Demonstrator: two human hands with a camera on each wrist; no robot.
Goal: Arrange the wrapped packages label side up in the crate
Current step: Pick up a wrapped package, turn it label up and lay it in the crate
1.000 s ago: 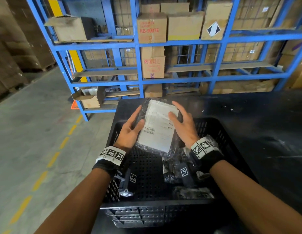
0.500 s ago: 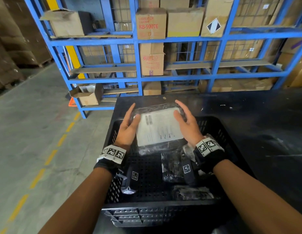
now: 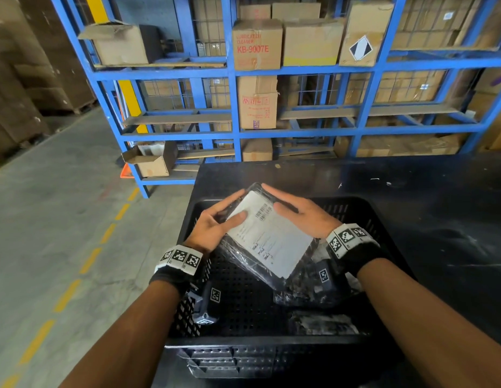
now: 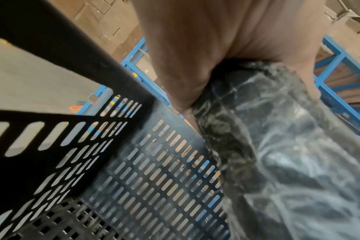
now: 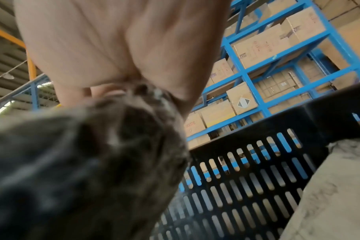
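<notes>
A package (image 3: 269, 239) wrapped in black film, its white label facing up, is tilted over the far half of the black slotted crate (image 3: 243, 343). My left hand (image 3: 215, 222) grips its left edge with the thumb on the label. My right hand (image 3: 302, 217) grips the far right edge. In the left wrist view the palm (image 4: 195, 48) wraps the film-covered package (image 4: 277, 146) beside the crate wall (image 4: 134, 162). The right wrist view shows the palm (image 5: 113, 40) on the blurred package (image 5: 72, 162). Two more wrapped packages (image 3: 305, 292) (image 3: 322, 323) lie in the crate's right side.
The crate stands on a dark table (image 3: 425, 219). Blue shelving (image 3: 238, 130) with cardboard boxes rises just behind the table. A concrete floor with a yellow dashed line (image 3: 90, 261) lies to the left. The left part of the crate floor (image 3: 238, 298) is bare.
Both hands have turned the package clockwise, label still up, from upright through sideways to a diagonal lie. It now sits a little nearer to me.
</notes>
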